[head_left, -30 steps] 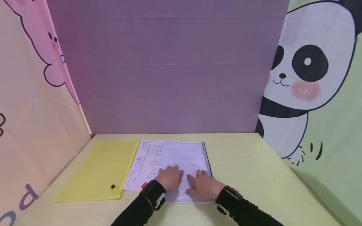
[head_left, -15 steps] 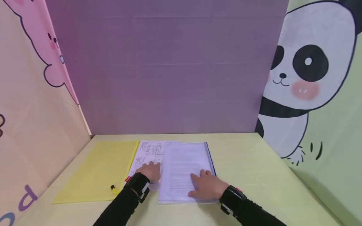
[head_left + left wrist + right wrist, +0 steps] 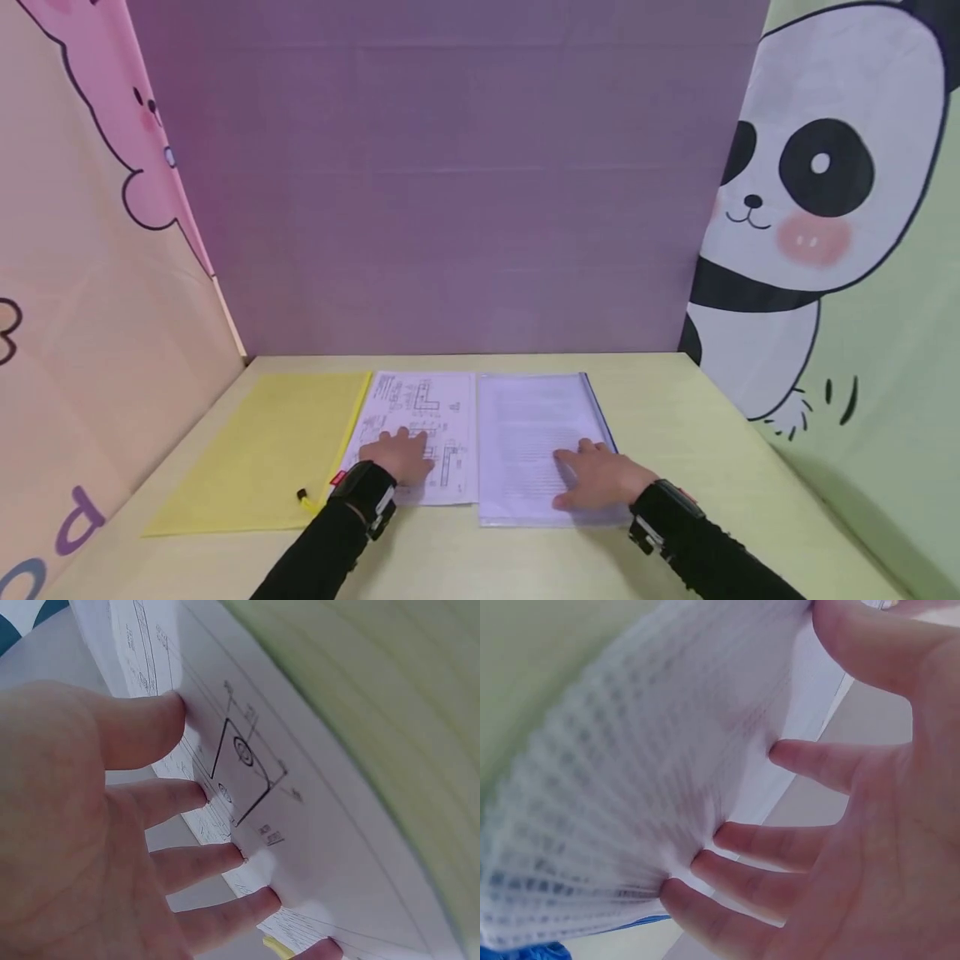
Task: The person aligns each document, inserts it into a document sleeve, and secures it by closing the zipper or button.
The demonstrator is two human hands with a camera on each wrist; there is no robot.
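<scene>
Two printed documents lie side by side on the table. My left hand (image 3: 397, 457) rests with spread fingers on a sheet of technical drawings (image 3: 442, 400); in the left wrist view its fingertips touch the paper (image 3: 315, 847). On the right is a clear report cover (image 3: 517, 408) holding a page of text, with a dark blue spine along its right edge. Spread over its lower right part, my right hand (image 3: 600, 477) presses it with the fingertips, which the right wrist view shows against the printed surface (image 3: 667, 750). The hands hide parts of both documents.
A yellow zip file bag (image 3: 255, 450) lies flat left of the drawings, its zip edge beside them and its puller (image 3: 303, 497) near my left wrist. The pale wooden table (image 3: 712, 483) extends to the right. A purple panel (image 3: 465, 183) stands behind it.
The report cover has slid right under my right hand, off the drawing sheet it overlapped. My left hand has left the cover and moved left onto the drawings.
</scene>
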